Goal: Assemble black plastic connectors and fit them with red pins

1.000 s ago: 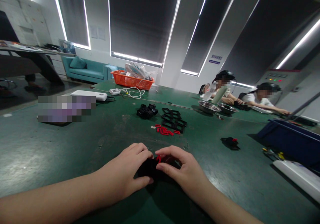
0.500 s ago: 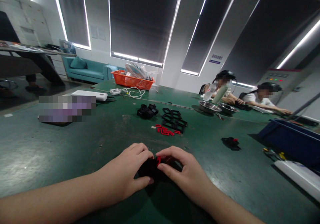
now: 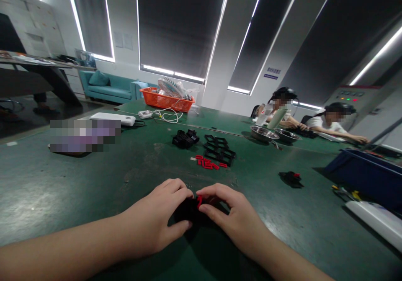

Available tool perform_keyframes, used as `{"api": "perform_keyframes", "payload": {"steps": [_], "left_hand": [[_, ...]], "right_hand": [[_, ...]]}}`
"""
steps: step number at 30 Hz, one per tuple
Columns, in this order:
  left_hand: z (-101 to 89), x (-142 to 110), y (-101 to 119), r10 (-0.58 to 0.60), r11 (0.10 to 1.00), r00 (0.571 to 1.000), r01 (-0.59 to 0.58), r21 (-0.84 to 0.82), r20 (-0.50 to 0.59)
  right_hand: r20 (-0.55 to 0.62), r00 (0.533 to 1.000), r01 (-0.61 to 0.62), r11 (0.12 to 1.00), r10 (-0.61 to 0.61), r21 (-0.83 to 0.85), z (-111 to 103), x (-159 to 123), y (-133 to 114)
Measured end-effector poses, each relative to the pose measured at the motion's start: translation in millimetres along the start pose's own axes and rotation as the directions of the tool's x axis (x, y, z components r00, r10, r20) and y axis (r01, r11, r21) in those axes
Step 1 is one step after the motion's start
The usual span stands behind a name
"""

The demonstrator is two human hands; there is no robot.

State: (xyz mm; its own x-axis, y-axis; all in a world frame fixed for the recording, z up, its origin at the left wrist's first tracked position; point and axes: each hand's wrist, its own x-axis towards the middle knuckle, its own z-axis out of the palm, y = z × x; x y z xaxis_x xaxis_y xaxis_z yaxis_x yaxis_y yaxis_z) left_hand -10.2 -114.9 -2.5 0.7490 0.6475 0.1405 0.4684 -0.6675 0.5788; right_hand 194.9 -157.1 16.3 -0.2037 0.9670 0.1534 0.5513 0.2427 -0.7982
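Low over the near part of the green table, my left hand [image 3: 163,218] is wrapped round a black plastic part [image 3: 186,209], which lies mostly in shadow. From the other side, my right hand [image 3: 230,214] pinches a small red plastic piece [image 3: 199,201] between thumb and forefinger, against the black part. How the two pieces fit together is too dark to make out. Beyond my hands lie several loose red pieces [image 3: 207,163], several black frames [image 3: 218,149] and a pile of black parts [image 3: 185,139]. A black part with a red piece on it [image 3: 291,179] rests to the right.
An orange basket [image 3: 168,101] with a fan stands at the back, near a white cable [image 3: 169,116]. Metal bowls [image 3: 264,134] are farther right. A blue bin [image 3: 367,176] and a white object [image 3: 375,220] lie at the right. Two people sit across the table.
Both hands stay almost still around the black part and the red piece. The left thumb has shifted very slightly; the view has moved a little.
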Motion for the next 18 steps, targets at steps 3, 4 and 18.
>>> {"api": "perform_keyframes", "payload": {"steps": [3,4,18], "left_hand": [[-0.4,-0.4,0.5,0.015,1.0,1.0,-0.014,0.008,-0.002],[-0.5,-0.4,0.6,0.017,1.0,1.0,-0.017,0.013,-0.001],[-0.8,0.4,1.8,0.003,0.999,1.0,-0.004,0.033,0.018]], "right_hand": [[0.003,1.0,0.004,1.0,-0.004,0.006,-0.2,-0.1,-0.1],[0.004,1.0,0.005,1.0,-0.005,0.007,-0.2,-0.1,-0.1],[0.001,1.0,0.005,1.0,-0.005,-0.005,0.4,0.2,2.7]]}}
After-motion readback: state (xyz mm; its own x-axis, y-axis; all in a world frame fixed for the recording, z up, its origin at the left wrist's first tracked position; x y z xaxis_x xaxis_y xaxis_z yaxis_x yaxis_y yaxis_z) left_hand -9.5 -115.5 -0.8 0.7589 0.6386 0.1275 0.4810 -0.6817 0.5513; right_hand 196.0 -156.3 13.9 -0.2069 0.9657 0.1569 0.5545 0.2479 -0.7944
